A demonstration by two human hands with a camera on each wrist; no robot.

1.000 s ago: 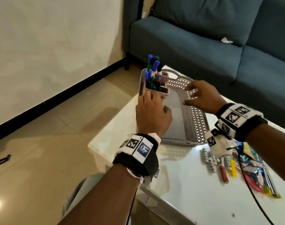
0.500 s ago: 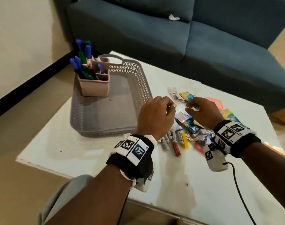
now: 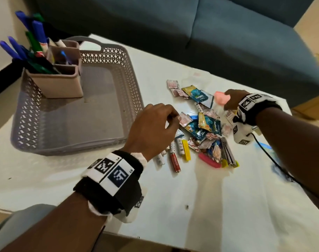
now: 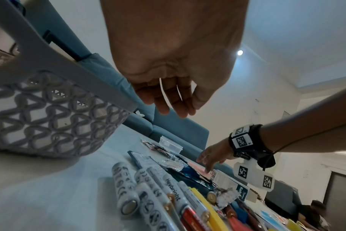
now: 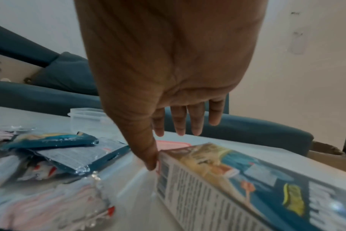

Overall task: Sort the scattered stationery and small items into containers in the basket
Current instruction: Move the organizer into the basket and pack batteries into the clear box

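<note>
A grey lattice basket (image 3: 135, 91) stands on the left of the white table (image 3: 200, 206). In its far corner a beige organizer (image 3: 58, 86) holds markers (image 3: 36, 39). A pile of sachets (image 3: 204, 124), batteries (image 3: 174, 159) and clips (image 3: 185, 150) lies to its right. My left hand (image 3: 155, 124) hovers over the pile's left edge by the batteries (image 4: 128, 195); its fingers (image 4: 172, 101) hang relaxed and hold nothing. My right hand (image 3: 231, 99) is at the pile's far right beside a pink lid (image 3: 221, 98). Its fingers (image 5: 178, 121) are straight, and the thumb touches the end of a small box (image 5: 217, 179).
A clear plastic tub (image 5: 87, 118) sits on the table's far side behind the pile. A blue sofa (image 3: 191, 33) runs along the far edge. A black cable (image 3: 275, 164) trails from my right wrist across the table.
Both hands left the basket and came over the pile. In the last half second the right hand moved farther right to the pink lid, while the left stayed at the pile's left edge.
</note>
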